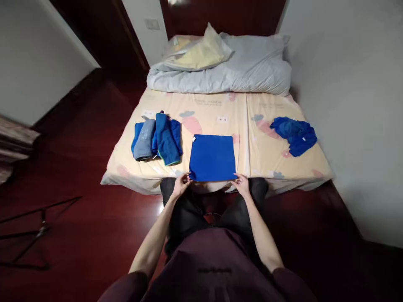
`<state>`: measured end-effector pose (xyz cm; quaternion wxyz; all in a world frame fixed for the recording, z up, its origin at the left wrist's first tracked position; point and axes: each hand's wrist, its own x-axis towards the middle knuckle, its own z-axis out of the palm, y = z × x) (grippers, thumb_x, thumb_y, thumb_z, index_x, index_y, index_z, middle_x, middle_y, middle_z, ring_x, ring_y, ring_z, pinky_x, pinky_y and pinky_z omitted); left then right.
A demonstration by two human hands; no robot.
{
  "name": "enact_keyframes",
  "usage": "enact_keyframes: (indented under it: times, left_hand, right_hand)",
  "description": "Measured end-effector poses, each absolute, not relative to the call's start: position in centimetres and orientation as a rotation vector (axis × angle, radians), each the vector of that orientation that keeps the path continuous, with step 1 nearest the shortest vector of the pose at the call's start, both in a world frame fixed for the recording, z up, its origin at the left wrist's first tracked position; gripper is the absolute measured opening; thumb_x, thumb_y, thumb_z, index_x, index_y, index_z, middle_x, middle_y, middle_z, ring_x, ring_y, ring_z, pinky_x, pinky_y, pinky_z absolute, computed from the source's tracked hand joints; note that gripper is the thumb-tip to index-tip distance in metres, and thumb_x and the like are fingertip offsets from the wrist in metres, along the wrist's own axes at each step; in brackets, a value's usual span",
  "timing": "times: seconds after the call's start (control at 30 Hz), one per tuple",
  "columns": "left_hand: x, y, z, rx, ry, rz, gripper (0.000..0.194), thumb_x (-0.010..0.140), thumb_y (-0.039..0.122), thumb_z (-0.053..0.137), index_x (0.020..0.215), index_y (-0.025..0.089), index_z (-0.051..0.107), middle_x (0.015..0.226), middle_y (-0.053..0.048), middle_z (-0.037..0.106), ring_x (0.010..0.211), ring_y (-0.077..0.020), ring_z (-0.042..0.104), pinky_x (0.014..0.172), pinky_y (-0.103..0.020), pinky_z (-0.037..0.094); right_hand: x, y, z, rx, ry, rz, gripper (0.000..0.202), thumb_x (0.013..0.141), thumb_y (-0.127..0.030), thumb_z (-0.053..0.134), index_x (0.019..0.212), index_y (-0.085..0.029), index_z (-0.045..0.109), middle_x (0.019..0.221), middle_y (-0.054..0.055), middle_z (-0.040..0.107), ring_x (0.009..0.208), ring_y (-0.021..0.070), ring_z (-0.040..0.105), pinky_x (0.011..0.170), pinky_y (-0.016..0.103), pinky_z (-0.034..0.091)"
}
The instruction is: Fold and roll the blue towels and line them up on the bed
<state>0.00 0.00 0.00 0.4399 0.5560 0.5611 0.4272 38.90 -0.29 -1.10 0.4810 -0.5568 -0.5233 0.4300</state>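
Observation:
A blue square towel (212,157) lies spread flat at the near edge of the bed, with a small white tag at its far left corner. My left hand (181,185) pinches its near left corner between thumb and fingers. At the near right corner, my right hand (242,185) grips the cloth the same way. Left of it sit several rolled or folded towels, among them a grey-blue roll (145,140) and a teal-blue towel (168,140) with a green edge. A crumpled heap of blue cloths (296,134) rests on the right side of the bed.
The bed (217,111) has a pale yellow sheet with carrot prints. A rolled light quilt (252,67) and a pale yellow pillow (204,50) lie at its far end. White walls flank it on the right. A black metal stand (40,228) is on the dark red floor at left.

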Motion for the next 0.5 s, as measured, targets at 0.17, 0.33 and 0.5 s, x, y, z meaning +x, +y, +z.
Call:
enact_keyframes:
  times: [0.17, 0.33, 0.5]
  left_hand:
    - [0.3, 1.0, 0.4, 1.594, 1.466, 1.08, 0.053, 0.077, 0.023, 0.065, 0.13, 0.023, 0.065, 0.087, -0.001, 0.059, 0.074, -0.0159, 0.055, 0.074, -0.032, 0.052]
    - [0.1, 1.6, 1.6, 1.836, 1.467, 1.045, 0.044, 0.076, 0.013, 0.059, 0.117, 0.023, 0.074, 0.093, -0.005, 0.051, 0.085, -0.0195, 0.055, 0.082, -0.037, 0.053]
    - [-0.5, 2.3, 2.5, 1.888, 1.482, 1.061, 0.016, 0.082, 0.023, 0.063, 0.091, 0.022, 0.077, 0.109, -0.01, 0.056, 0.106, -0.0266, 0.059, 0.097, -0.045, 0.051]
  right_hand:
    - [38.2, -0.3, 0.5, -1.476, -1.538, 0.714, 0.028, 0.076, -0.021, 0.067, 0.103, -0.021, 0.075, 0.073, -0.001, 0.053, 0.065, 0.0164, 0.05, 0.07, 0.031, 0.051]
    - [38.0, 0.2, 1.6, -1.48, -1.687, 0.521, 0.029, 0.079, -0.011, 0.057, 0.096, -0.023, 0.076, 0.094, 0.007, 0.061, 0.091, 0.0227, 0.061, 0.085, 0.036, 0.055]
    - [38.0, 1.1, 1.7, -1.403, -1.658, 0.454, 0.03, 0.077, -0.008, 0.056, 0.091, -0.023, 0.077, 0.116, 0.01, 0.064, 0.103, 0.024, 0.063, 0.095, 0.04, 0.055]
